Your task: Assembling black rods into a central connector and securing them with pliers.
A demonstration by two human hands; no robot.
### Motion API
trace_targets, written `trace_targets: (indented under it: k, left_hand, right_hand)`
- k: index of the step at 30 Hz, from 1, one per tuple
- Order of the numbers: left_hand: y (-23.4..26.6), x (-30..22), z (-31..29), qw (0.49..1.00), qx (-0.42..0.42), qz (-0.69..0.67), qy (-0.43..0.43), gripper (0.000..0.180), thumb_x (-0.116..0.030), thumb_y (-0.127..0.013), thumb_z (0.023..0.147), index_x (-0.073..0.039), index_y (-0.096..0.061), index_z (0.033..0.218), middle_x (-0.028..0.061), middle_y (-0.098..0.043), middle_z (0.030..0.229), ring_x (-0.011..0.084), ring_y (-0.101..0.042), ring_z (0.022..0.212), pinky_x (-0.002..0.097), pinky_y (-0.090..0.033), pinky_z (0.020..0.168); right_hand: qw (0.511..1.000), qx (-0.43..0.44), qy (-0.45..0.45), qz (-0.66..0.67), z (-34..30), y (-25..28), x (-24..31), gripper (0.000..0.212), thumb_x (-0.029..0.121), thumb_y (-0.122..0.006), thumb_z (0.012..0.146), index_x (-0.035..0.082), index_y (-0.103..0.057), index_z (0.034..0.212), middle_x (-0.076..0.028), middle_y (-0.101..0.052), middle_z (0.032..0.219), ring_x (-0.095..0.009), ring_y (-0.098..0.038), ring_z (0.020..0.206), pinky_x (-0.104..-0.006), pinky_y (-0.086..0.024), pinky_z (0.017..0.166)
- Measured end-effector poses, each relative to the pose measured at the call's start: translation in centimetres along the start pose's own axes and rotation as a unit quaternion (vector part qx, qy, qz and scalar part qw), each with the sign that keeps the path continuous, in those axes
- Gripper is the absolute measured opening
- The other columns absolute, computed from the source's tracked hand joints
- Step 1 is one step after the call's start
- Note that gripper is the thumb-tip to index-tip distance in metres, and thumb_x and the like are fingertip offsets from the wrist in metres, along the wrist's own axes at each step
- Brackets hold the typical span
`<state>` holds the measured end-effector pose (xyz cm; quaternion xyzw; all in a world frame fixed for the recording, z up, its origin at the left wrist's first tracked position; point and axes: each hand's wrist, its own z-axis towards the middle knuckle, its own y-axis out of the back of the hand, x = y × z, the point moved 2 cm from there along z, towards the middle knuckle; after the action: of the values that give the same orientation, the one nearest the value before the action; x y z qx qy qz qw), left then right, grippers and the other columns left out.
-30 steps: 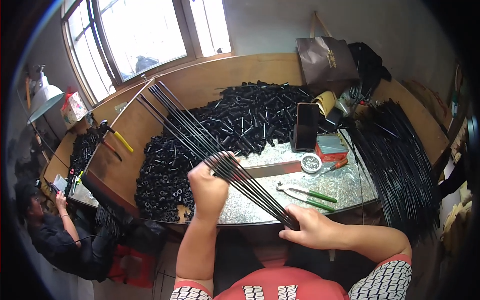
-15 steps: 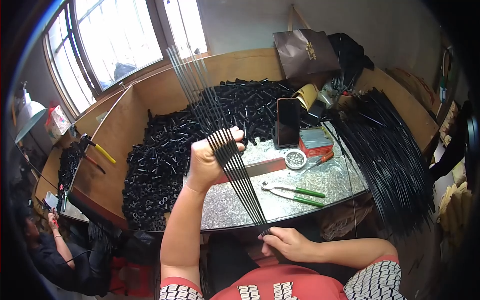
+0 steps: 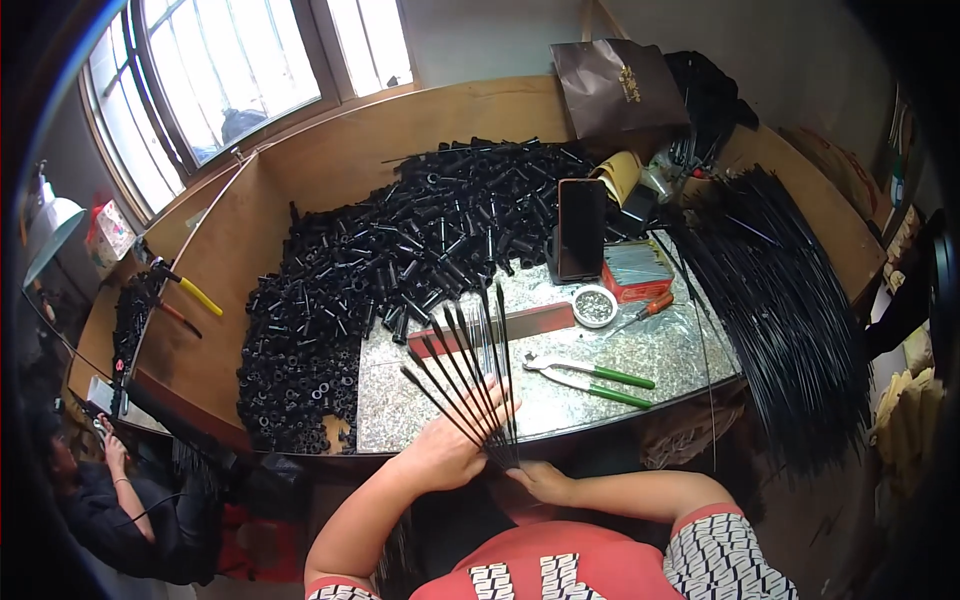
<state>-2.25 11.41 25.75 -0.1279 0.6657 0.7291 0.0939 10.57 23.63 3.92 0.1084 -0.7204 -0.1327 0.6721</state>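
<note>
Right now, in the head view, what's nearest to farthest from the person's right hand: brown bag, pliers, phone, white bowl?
1. Green-handled pliers, beyond the right hand.
2. White bowl, beyond the pliers.
3. Phone, behind the bowl.
4. Brown bag, at the back.

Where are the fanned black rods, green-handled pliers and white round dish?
Fanned black rods [image 3: 497, 437]: head view, on their bunched lower part.
Green-handled pliers [image 3: 615, 376]: head view, on the upper green handle.
White round dish [image 3: 596, 325]: head view, on its near rim.

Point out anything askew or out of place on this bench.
One thin rod or wire crosses the front edge of the bench, apart from the rod pile, so it looks stray; nothing else stands out.
</note>
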Motion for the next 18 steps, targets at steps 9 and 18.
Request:
trace_targets:
  k: [9, 18]
  left_hand:
    - [-4.6, 0.2, 1.0, 0.993, -0.029, 0.106, 0.044, 0.087, -0.052, -0.063, 0.079, -0.004, -0.03, 0.144, 0.0132, -0.028, 0.15, 0.0321, -0.024, 0.14, 0.0471, -0.022, 0.112]
    - [-5.2, 0.6, 0.1, 0.978, -0.101, 0.177, 0.04, 0.076, -0.046, -0.065, 0.077, -0.011, -0.04, 0.14, 0.0108, -0.039, 0.145, 0.0302, -0.034, 0.136, 0.0469, -0.024, 0.111]
  right_hand:
    - [0.967, 0.09, -0.11, -0.213, 2.2, 1.0, -5.3, 0.037, 0.032, -0.043, 0.096, 0.005, -0.062, 0.112, -0.024, -0.061, 0.111, -0.039, -0.058, 0.105, -0.045, -0.045, 0.091]
    - [0.963, 0.18, -0.078, -0.183, -1.5, 4.9, 5.8, 0.024, 0.021, -0.056, 0.088, 0.001, -0.061, 0.099, -0.022, -0.065, 0.097, -0.041, -0.061, 0.095, -0.043, -0.047, 0.084]
